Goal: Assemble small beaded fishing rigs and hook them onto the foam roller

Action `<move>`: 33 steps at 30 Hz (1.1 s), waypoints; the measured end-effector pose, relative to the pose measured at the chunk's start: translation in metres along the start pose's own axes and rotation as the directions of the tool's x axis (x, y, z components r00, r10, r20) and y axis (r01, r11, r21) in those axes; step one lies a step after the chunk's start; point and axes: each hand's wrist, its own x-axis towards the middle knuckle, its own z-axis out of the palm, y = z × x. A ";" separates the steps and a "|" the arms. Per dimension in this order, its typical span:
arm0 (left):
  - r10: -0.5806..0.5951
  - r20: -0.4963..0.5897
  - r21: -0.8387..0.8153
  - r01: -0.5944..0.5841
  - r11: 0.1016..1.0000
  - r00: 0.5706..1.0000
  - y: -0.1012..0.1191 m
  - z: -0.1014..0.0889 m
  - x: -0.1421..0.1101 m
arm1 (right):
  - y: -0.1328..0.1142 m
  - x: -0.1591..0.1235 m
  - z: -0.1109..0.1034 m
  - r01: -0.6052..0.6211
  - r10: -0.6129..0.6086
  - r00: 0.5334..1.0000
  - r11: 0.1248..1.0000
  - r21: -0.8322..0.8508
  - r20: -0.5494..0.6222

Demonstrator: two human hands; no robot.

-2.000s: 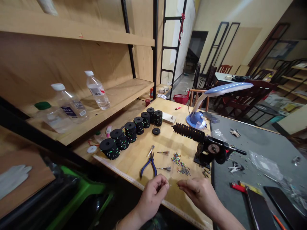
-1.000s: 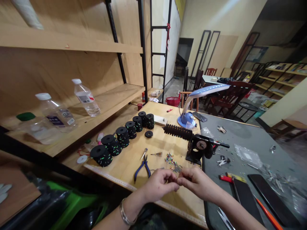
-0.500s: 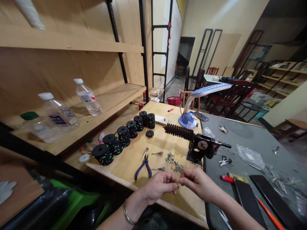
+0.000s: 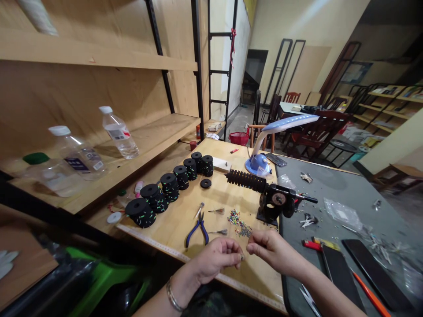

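Observation:
My left hand (image 4: pixel 220 256) is closed in a pinch near the front edge of the wooden board. A tiny bead-like piece (image 4: pixel 242 256) shows at its thumb and fingertip, too small to name surely. Just to the right, my right hand (image 4: pixel 271 249) is pinched as well; whatever it holds is too fine to make out. A small gap lies between the two hands. Beyond the fingertips are a pile of coloured beads (image 4: pixel 234 217) and a heap of small metal pieces (image 4: pixel 245 231). Blue-handled pliers (image 4: pixel 197 230) lie left of my left hand.
Black foam spools (image 4: pixel 141 213) stand in a row at left. A black winding device (image 4: pixel 277 200) with a ridged roll (image 4: pixel 246 180) stands behind my right hand, near a blue lamp (image 4: pixel 257 164). Scissors (image 4: pixel 309 301) and an orange tool (image 4: pixel 372 293) lie on the grey mat (image 4: pixel 297 176).
My hands have moved slightly apart: the left fingertips, with the tiny piece, have shifted a little left. The right hand is almost where it was.

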 end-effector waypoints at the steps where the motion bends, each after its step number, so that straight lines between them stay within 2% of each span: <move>1: 0.001 -0.005 -0.007 -0.001 1.000 1.000 0.000 -0.001 0.000 | 0.000 0.000 -0.001 0.002 -0.002 1.000 1.000 -0.006 0.005; 6: 0.015 0.000 -0.010 -0.015 1.000 1.000 0.005 -0.008 -0.001 | -0.002 -0.001 -0.016 0.046 -0.045 0.999 0.995 -0.089 0.006; 10: 0.044 0.044 0.029 -0.045 0.999 0.998 0.008 -0.012 -0.002 | -0.005 -0.003 -0.027 0.062 -0.054 0.997 0.987 -0.150 0.054; 15: 0.076 0.125 0.096 -0.088 0.992 0.989 0.015 0.001 0.000 | -0.012 -0.002 -0.026 0.082 -0.073 0.996 0.973 -0.216 0.048; 21: 0.185 0.062 0.310 -0.195 0.931 0.981 0.016 0.015 0.005 | -0.018 -0.003 -0.026 0.093 -0.088 0.996 0.970 -0.223 0.031; 27: 0.209 0.050 0.244 -0.215 0.946 0.977 0.006 0.010 0.009 | -0.021 -0.006 -0.029 0.110 -0.116 0.993 0.968 -0.226 -0.010; 33: 0.210 0.020 0.263 -0.208 0.942 0.977 0.011 0.016 0.008 | -0.023 -0.005 -0.027 0.115 -0.121 0.993 0.964 -0.240 -0.010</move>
